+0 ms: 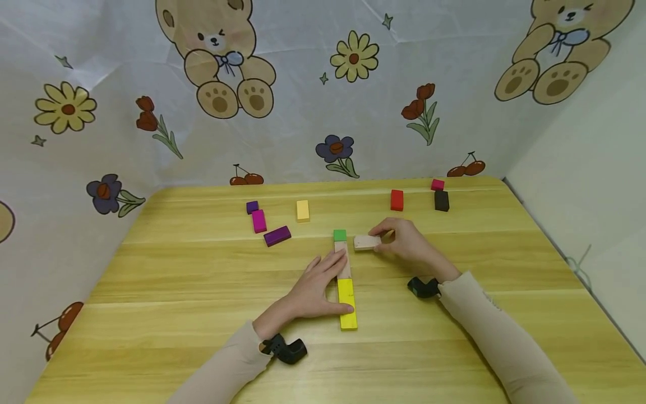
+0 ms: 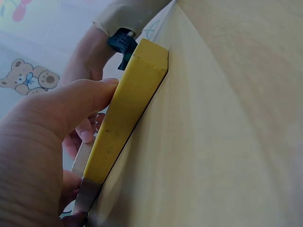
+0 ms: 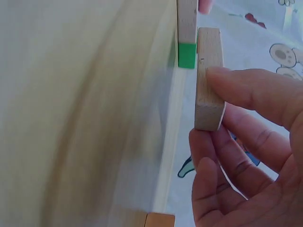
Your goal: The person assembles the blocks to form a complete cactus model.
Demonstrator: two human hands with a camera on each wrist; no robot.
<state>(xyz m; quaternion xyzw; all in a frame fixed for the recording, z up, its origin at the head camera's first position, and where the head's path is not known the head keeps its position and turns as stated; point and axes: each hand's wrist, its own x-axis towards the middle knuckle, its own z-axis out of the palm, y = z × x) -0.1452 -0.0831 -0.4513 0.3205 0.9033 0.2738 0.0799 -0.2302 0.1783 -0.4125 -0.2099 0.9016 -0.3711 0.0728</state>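
Observation:
A line of blocks runs along the middle of the table: a green block at the far end, a plain wooden block, then a yellow block nearest me. My left hand rests on this line, its fingers on the wooden block and its thumb on the yellow block. To the right of the green block, another plain wooden block is pinched between the thumb and fingers of my right hand. A small gap parts it from the line in the head view.
At the back left lie a dark purple block, a magenta block, a purple block and a pale yellow block. Back right are a red block, a black block and a pink block. A patterned cloth hangs behind.

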